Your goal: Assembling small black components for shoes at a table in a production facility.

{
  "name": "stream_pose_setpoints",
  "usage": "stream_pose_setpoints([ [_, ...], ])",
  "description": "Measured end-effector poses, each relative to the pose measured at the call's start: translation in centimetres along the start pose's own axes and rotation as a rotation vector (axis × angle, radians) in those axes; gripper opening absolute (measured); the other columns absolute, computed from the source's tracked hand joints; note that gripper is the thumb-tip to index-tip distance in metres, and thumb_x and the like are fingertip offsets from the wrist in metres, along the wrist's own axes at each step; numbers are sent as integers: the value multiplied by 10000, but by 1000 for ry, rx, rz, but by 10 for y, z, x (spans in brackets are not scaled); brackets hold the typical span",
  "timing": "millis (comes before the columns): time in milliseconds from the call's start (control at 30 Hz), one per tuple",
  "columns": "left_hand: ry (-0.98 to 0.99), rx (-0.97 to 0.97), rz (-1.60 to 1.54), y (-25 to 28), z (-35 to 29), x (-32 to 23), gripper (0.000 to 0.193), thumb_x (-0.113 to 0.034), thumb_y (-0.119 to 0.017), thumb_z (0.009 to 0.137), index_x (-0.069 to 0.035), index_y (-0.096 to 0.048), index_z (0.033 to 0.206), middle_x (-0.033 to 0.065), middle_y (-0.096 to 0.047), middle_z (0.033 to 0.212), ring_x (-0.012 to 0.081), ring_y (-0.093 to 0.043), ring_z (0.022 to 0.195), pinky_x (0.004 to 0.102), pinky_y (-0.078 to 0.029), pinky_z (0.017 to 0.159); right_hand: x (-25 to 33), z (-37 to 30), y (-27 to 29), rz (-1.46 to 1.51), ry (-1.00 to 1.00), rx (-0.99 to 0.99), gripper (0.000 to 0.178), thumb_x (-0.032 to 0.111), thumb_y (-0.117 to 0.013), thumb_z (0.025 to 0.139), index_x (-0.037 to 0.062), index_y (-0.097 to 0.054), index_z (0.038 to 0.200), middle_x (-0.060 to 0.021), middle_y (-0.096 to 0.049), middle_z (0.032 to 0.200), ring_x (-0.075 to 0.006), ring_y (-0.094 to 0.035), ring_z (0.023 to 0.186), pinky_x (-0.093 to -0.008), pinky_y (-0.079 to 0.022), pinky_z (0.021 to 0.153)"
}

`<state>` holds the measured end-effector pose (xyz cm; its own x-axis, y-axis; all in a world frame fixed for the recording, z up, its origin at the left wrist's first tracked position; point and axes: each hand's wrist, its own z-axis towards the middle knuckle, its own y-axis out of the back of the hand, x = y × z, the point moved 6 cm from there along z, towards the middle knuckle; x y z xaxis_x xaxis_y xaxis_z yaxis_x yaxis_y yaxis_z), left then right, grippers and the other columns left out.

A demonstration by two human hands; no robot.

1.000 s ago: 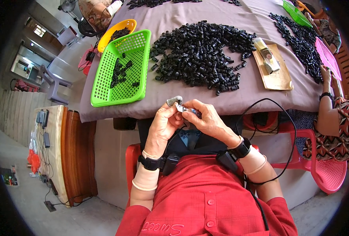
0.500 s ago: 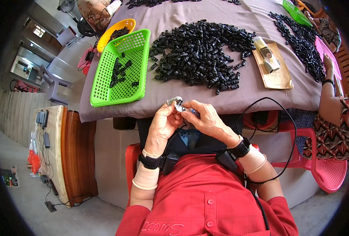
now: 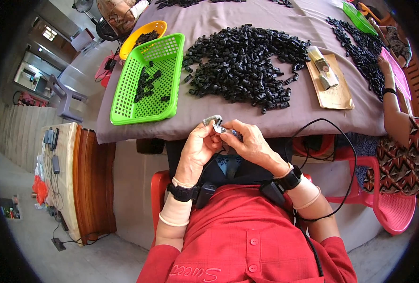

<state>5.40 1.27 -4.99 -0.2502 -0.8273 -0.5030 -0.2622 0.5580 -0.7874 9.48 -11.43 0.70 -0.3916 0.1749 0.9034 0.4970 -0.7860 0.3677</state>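
My left hand (image 3: 197, 148) and my right hand (image 3: 252, 143) meet just in front of the table's near edge, fingers closed. Between them is a small silvery piece (image 3: 218, 128), with a shiny dark-and-silver part (image 3: 233, 133) under my right fingers. Its exact kind is too small to make out. A greyish, wrapped-looking bit (image 3: 213, 120) shows at my left fingertips; I cannot tell if it is held or worn. Beyond my hands lies a large heap of small black cylindrical parts (image 3: 242, 61). To its left, a green perforated basket (image 3: 177, 94) contains several more.
A yellow bowl (image 3: 161, 29) of dark bits stands behind the basket. Right of the heap, a clear-and-grey package (image 3: 323, 73) rests on a tan pad (image 3: 339, 96). A black cable (image 3: 353, 165) loops by my right arm. Another person's hand (image 3: 387, 66) is beside a pink basket (image 3: 398, 75).
The whole view has shifted slightly. My hands keep nearly the same grip, with only a small movement of the fingers around the silvery piece.
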Motion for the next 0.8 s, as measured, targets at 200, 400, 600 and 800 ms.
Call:
stream_pose_setpoints([
  [200, -5, 0, -2, -2, 0, 0, 154, -185, -538, 903, -85, -597, 1004, 16, -595, 769, 108, -526, 613, 220, -420, 497, 0, -1, 0, 12, 17, -14, 238, 224, -610, 825, 14, -590, 934, -177, -607, 688, -327, -602, 615, -393, -466, 561],
  [400, -17, 19, 4, -3, 0, -1, 162, -195, -530, 905, -81, -595, 999, 23, -600, 783, 119, -531, 618, 229, -417, 493, 8, 0, 3, -23, -18, 21, 238, 218, -609, 826, 9, -583, 935, -181, -605, 692, -334, -600, 622, -396, -460, 561],
  [600, -23, 30, 9, -2, 0, 0, 180, -200, -517, 911, -77, -590, 1019, 29, -603, 802, 129, -537, 615, 230, -426, 499, 3, -1, 1, -1, -7, 7, 232, 210, -611, 824, 5, -583, 929, -184, -609, 712, -336, -601, 639, -392, -462, 568],
  [800, -43, 60, 14, -4, -1, -2, 201, -177, -519, 907, -80, -587, 1069, 26, -607, 810, 128, -543, 630, 232, -434, 511, 8, -1, 3, -23, 1, 2, 236, 209, -618, 821, 2, -586, 930, -186, -610, 718, -332, -605, 644, -385, -466, 572],
])
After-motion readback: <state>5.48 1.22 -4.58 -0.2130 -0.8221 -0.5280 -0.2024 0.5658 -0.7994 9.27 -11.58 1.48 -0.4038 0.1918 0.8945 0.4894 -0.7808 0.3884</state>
